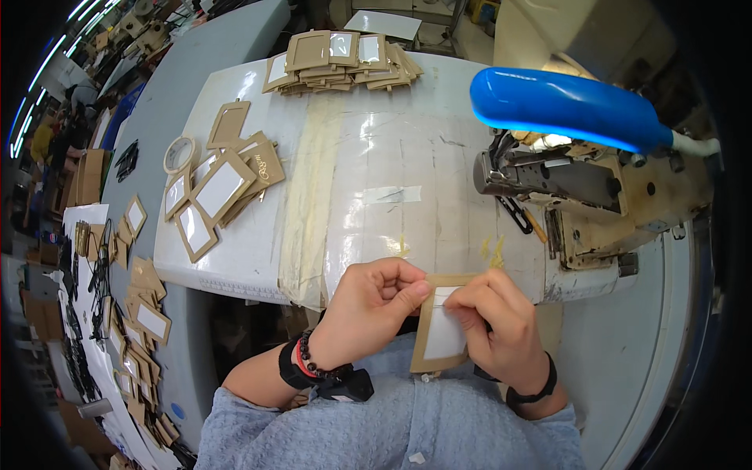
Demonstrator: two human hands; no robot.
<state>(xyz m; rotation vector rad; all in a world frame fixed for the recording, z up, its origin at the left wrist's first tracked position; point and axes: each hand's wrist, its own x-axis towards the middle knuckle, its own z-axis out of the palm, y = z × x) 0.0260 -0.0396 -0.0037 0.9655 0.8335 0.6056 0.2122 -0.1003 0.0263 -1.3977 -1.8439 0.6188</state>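
Note:
Close to my body, at the table's front edge, a tan badge holder (pixel 424 338) with a pale, clear-looking window hangs between my hands. My left hand (pixel 373 307) pinches its upper left corner between thumb and fingers. On the other side, my right hand (pixel 499 323) grips the upper right part, its curled fingers lying over the window and hiding some of it. A loose pile of similar holders (pixel 223 188) lies on the table to the left, several with white windows. One tan piece (pixel 266 164) there carries gold script.
A sewing machine (pixel 580 188) with a blue lamp (pixel 564 108) above it stands at the right. Small scissors (pixel 515 215) lie beside its base. Stacked holders (pixel 345 59) sit at the table's far edge. A tape roll (pixel 180 155) and more holders (pixel 149 319) are leftward.

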